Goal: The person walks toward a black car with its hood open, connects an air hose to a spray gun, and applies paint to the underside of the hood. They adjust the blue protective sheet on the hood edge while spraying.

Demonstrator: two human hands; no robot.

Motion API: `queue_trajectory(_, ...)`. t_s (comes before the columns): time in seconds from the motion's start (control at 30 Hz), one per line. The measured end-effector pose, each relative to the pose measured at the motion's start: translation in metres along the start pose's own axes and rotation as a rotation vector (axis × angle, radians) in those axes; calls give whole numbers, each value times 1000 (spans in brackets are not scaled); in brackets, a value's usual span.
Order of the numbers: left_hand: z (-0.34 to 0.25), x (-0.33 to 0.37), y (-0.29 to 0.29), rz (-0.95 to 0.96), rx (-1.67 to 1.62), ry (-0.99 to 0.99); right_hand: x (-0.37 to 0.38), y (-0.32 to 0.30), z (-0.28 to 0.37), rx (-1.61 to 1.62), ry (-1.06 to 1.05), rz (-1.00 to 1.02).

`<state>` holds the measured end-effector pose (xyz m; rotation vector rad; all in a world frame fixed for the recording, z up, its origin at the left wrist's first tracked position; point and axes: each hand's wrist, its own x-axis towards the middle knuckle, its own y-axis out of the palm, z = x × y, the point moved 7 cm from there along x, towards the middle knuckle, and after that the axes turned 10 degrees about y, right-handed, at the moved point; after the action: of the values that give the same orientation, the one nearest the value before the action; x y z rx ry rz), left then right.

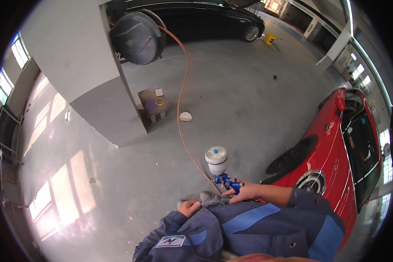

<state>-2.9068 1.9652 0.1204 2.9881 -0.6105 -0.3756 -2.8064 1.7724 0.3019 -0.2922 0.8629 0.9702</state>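
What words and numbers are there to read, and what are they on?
None that I can read.
Badge on the jacket: a blue mark on white, any lettering too small to read.
Spray gun's cup: no clear words.
Yellow bucket: too far off to tell.

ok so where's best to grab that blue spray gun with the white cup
Probably take the spray gun low, just under its blue body, coming from the right, where the right hand holds it. The white cup sits upright on top, so a low grip should keep it level and clear. The hand hides the exact part gripped.
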Motion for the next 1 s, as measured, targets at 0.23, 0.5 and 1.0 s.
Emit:
queue_trajectory(0.23,-61,-28,-28,110,-187,-11,-12,26,1,251,-18,57)
queue_trajectory(0.5,-30,-56,-35,202,-299,-118,-6,58,-12,348,-105,210)
queue_trajectory(1.0,-112,61,-48,224,-239,-114,-2,-46,10,221,-240,-101)
